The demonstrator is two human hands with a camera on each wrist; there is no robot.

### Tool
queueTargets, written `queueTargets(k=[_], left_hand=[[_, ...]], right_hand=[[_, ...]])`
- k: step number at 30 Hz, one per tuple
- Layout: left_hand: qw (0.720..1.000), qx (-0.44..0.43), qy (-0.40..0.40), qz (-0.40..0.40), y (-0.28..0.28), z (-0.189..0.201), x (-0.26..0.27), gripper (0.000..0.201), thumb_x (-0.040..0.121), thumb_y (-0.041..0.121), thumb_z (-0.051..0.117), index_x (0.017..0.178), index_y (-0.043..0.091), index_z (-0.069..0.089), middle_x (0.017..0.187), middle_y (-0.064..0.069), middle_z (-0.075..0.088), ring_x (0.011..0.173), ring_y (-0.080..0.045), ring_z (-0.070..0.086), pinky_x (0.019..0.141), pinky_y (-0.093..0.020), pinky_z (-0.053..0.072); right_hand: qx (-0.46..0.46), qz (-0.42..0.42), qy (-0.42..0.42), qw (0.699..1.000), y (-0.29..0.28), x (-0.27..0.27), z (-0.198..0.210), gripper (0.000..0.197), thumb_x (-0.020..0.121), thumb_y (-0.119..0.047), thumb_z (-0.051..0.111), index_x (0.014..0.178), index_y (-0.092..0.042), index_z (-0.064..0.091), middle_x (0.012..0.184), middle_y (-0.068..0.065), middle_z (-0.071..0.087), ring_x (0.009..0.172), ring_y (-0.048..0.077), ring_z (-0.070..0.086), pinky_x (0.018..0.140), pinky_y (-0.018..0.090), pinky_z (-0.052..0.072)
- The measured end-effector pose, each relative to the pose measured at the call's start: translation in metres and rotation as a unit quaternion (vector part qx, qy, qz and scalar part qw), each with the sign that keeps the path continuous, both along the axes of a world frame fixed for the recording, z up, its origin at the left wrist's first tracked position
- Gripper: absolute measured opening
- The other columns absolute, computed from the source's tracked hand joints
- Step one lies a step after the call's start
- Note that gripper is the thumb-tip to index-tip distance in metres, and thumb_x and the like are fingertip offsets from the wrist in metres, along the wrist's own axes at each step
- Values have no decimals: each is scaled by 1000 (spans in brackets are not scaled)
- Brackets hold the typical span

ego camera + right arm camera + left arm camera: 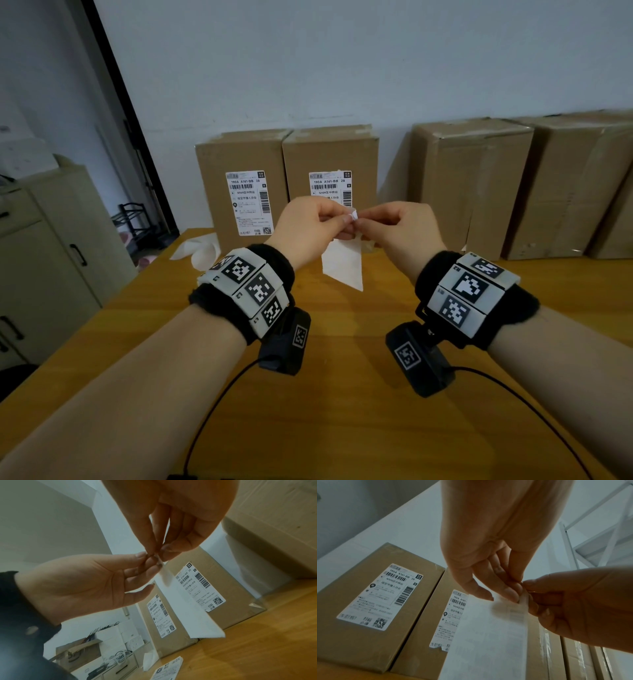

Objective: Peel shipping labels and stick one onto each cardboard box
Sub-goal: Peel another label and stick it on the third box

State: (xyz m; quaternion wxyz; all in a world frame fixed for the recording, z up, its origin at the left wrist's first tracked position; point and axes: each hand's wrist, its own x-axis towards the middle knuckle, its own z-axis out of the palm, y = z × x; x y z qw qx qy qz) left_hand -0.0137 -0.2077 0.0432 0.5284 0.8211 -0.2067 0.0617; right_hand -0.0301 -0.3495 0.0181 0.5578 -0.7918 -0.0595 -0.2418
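Both hands are raised over the table and pinch the top corner of a white label sheet (342, 265), which hangs down between them. My left hand (345, 224) grips the corner from the left and my right hand (361, 222) from the right, fingertips almost touching. In the left wrist view the label sheet (488, 635) shows faint print through its back. Two cardboard boxes (212, 192) (329, 154) stand against the wall, each with a printed label (248, 202) (330, 186) on its front. To the right stand brown boxes (472, 178) (575, 185) with no label.
Curled white backing papers (198, 251) lie on the wooden table (342, 377) left of the boxes. Another printed label (169, 669) lies flat on the table. A beige cabinet (44, 246) stands off the table's left edge. Black cables trail from the wrist cameras.
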Motion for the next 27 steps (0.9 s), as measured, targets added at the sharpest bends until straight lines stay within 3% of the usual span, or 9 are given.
queueTargets(k=[4, 9, 14, 18, 19, 21, 24, 27], left_hand=[[998, 48, -35, 8, 2, 2, -1, 14, 92, 14, 58, 98, 10, 70, 80, 2, 70, 74, -1, 67, 64, -5, 51], [986, 134, -96, 29, 1, 2, -4, 12, 93, 20, 56, 91, 16, 67, 78, 10, 68, 77, 1, 67, 72, -11, 51], [986, 140, -88, 33, 0, 1, -4, 11, 93, 17, 55, 87, 18, 64, 77, 13, 65, 78, -1, 67, 73, -14, 52], [997, 60, 0, 55, 4, 0, 0, 11, 96, 15, 49, 94, 13, 59, 87, 3, 67, 66, 2, 66, 51, -8, 48], [997, 34, 33, 65, 7, 2, 0, 12, 97, 15, 47, 97, 12, 59, 92, -1, 67, 64, 0, 65, 51, -10, 51], [991, -33, 105, 80, 13, 3, 1, 16, 97, 14, 46, 104, 7, 58, 100, -8, 66, 65, -5, 65, 60, -17, 56], [966, -138, 191, 102, 24, 1, 3, 18, 96, 9, 46, 110, 2, 56, 91, -9, 65, 65, -9, 63, 62, -21, 58], [939, -225, 240, 102, 36, -2, 5, 10, 96, 4, 45, 95, 1, 55, 100, -14, 64, 74, -13, 66, 77, -28, 58]], right_hand=[[-10, 2, 9, 1000, 1, -2, 1, 12, 82, -18, 67, 90, -12, 74, 72, -7, 68, 66, 2, 62, 61, 13, 45], [-31, 8, 22, 999, 4, -5, 2, 11, 86, -18, 62, 84, -15, 73, 68, -7, 66, 61, 0, 60, 54, 6, 45], [-18, 9, 35, 999, 5, -7, 3, 15, 88, -13, 59, 75, -16, 67, 66, -3, 64, 58, 4, 60, 51, 8, 45], [54, -10, 61, 997, 3, -5, 3, 12, 89, -10, 55, 81, -11, 64, 72, 0, 64, 59, 10, 60, 57, 20, 49], [75, -16, 70, 995, 2, -5, 4, 12, 90, -10, 54, 83, -11, 63, 73, 1, 64, 60, 10, 60, 58, 21, 50], [115, -26, 89, 989, 0, -5, 3, 13, 90, -9, 53, 81, -11, 62, 74, 2, 64, 60, 10, 59, 58, 20, 50], [163, -30, 110, 980, -3, -4, 1, 14, 90, -8, 53, 79, -10, 62, 70, 4, 62, 59, 11, 59, 56, 20, 50], [209, -20, 128, 969, -3, -3, 0, 13, 91, -4, 51, 81, -6, 60, 69, 9, 62, 59, 16, 61, 56, 23, 52]])
